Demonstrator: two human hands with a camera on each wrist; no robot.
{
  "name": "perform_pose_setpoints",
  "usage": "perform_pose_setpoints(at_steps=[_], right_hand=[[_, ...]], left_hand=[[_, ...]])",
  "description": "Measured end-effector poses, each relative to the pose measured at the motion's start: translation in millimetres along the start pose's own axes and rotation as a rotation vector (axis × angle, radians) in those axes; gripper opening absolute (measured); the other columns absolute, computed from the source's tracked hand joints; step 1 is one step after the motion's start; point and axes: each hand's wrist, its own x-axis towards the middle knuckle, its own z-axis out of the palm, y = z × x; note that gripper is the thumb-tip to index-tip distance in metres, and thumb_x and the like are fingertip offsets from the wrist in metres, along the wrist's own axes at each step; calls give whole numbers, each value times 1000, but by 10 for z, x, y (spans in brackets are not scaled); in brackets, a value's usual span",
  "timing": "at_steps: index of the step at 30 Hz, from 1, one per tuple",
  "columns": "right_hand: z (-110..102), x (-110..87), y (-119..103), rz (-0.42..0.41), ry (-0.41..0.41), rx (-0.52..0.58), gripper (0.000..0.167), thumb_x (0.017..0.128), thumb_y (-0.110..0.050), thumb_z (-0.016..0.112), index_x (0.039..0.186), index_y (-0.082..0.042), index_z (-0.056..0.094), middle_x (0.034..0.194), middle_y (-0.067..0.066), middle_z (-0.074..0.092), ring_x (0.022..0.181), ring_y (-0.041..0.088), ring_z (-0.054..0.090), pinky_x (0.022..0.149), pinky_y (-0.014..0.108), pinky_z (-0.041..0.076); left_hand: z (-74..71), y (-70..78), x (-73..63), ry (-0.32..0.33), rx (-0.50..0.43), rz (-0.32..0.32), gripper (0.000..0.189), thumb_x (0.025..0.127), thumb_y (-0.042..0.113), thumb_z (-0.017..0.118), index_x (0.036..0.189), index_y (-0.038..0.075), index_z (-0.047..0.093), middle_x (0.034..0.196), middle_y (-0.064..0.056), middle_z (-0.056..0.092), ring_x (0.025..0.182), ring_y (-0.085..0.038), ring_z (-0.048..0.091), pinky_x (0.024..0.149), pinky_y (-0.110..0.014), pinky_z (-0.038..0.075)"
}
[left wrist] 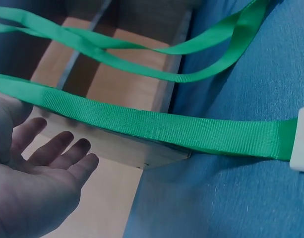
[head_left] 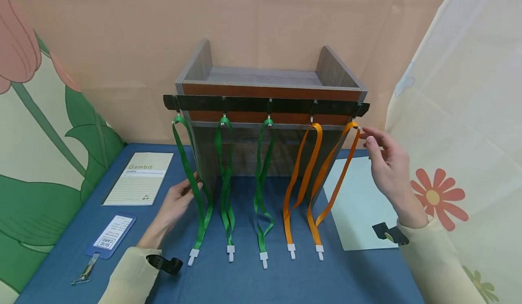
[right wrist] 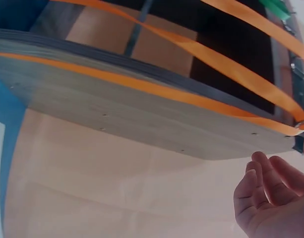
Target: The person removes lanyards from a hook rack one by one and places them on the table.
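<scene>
Three green lanyards (head_left: 263,168) and two orange lanyards (head_left: 297,172) hang from hooks along a black rail (head_left: 244,103) on a grey wooden shelf unit (head_left: 342,68). Each ends in a white plastic clip (head_left: 263,259). My left hand (head_left: 177,204) is by the shelf's left side, just behind the leftmost green lanyard; in the left wrist view its fingers (left wrist: 52,148) are loosely bent beneath the green strap (left wrist: 132,121), holding nothing visible. Beside the top of the rightmost orange lanyard, my right hand (head_left: 389,168) has relaxed fingers; whether a fingertip touches the strap cannot be told.
On the blue tabletop (head_left: 253,286), a Gambit notepad (head_left: 140,177) and a blue ID card holder (head_left: 112,236) with a metal clip (head_left: 85,270) lie at left. A pale sheet (head_left: 359,204) lies at right. Curtains stand behind and beside the table.
</scene>
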Motion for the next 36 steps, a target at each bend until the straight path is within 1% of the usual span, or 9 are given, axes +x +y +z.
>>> perform_pose_setpoints(at_steps=[3, 9, 16, 21, 25, 30, 32, 34, 36], right_hand=[[-26, 41, -56, -1, 5, 28, 32, 101, -9, 48, 131, -4, 57, 115, 16, 62, 95, 10, 54, 76, 18, 44], [-40, 119, -118, -5, 13, 48, 32, 101, -12, 47, 130, -3, 57, 115, 14, 62, 95, 19, 56, 83, 20, 44], [-41, 158, -138, -33, 22, 77, 31, 99, -4, 51, 129, 1, 57, 115, 16, 62, 95, 17, 56, 82, 19, 44], [-45, 184, -165, -61, 20, 78, 30, 97, -3, 54, 127, 1, 59, 114, 16, 63, 96, 16, 57, 82, 18, 45], [-42, 209, -210, -79, 18, 70, 29, 95, -4, 58, 123, 0, 62, 112, 14, 64, 95, 13, 59, 78, 18, 47], [-52, 238, -247, -83, -13, 57, 28, 92, -3, 63, 119, 0, 65, 111, 12, 65, 91, 10, 60, 75, 18, 47], [-66, 243, -249, -87, -38, 46, 29, 90, 0, 64, 119, 0, 66, 110, 11, 66, 91, 9, 59, 73, 18, 47], [-82, 243, -236, -85, -66, 30, 29, 89, 2, 65, 118, 0, 66, 108, 11, 66, 90, 8, 58, 72, 17, 47], [-94, 245, -226, -72, -91, 14, 29, 88, 1, 66, 117, -1, 67, 106, 11, 67, 88, 8, 59, 71, 16, 47]], left_hand=[[13, 7, 8, 14, -19, -8, 50, 101, 29, 50, 138, -4, 46, 146, -16, 38, 130, -32, 37, 100, -50, 33], [26, 3, 19, 54, -67, -20, 50, 102, 32, 45, 129, -9, 53, 146, -14, 38, 125, -33, 44, 100, -46, 35], [43, 17, 27, 81, -8, -10, 48, 99, 33, 52, 131, -3, 55, 142, -12, 44, 129, -31, 40, 99, -48, 36], [59, 35, 35, 96, 24, -11, 47, 98, 33, 55, 134, 3, 54, 139, -10, 48, 126, -27, 43, 90, -30, 42], [68, 141, -1, 108, 26, -13, 45, 99, 27, 55, 134, 0, 53, 136, -16, 50, 124, -30, 45, 81, -18, 43], [103, 341, -63, 138, 42, -6, 43, 99, 20, 55, 133, -6, 51, 133, -20, 50, 121, -35, 48, 78, -15, 44], [116, 371, -69, 152, 37, -7, 41, 99, 19, 55, 131, -6, 53, 133, -19, 51, 120, -34, 49, 78, -14, 43], [124, 378, -67, 159, 31, -6, 39, 99, 17, 56, 130, -6, 54, 133, -19, 51, 120, -34, 49, 78, -14, 43], [122, 260, -30, 171, 32, 1, 40, 98, 20, 56, 130, -4, 56, 131, -18, 53, 119, -32, 50, 78, -15, 44]])
